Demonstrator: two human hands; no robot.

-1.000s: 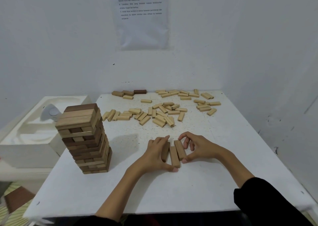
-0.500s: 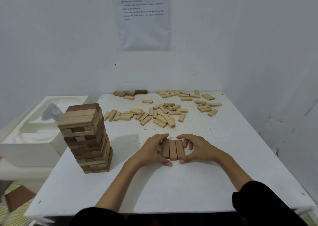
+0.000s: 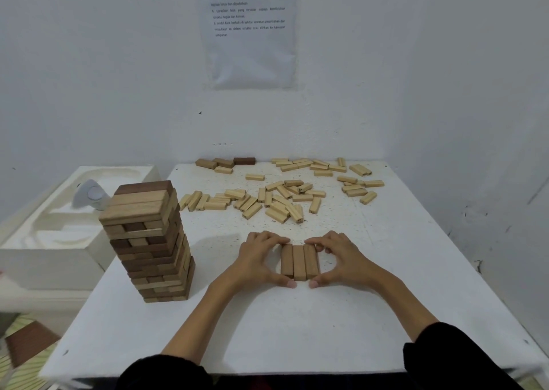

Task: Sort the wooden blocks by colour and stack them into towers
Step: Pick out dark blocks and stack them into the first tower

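From my remote seat I see the white worktop (image 3: 297, 330) filling most of the view, its surface speckled with small marks toward the far half. On the wall behind it hangs a printed sheet of paper (image 3: 251, 48), the text too small for me to read. Beside the worktop's left edge sits a white moulded box (image 3: 44, 241) with a pale grey object lying in its hollow. On the left part of the worktop stands a tower (image 3: 148, 241) of wooden blocks, layered crosswise in mixed mid-brown and dark brown, with one dark block along the far side of its top layer; the stack looks slightly uneven in its lower half. Across the far half lies a loose scatter of pale blocks (image 3: 282, 196), light yellowish wood, lying flat at all angles, some touching or overlapping. My left hand (image 3: 258, 259) and right hand (image 3: 341, 259) meet at the middle of the worktop, each with fingers curled over the far end and thumb at the near end of a row of three blocks (image 3: 299, 261), pinching it from both sides. These three are mid-brown, lying flat side by side and touching, long sides pointing away from me. At the far edge rests a small cluster of darker blocks (image 3: 225, 163), one of them deep brown.
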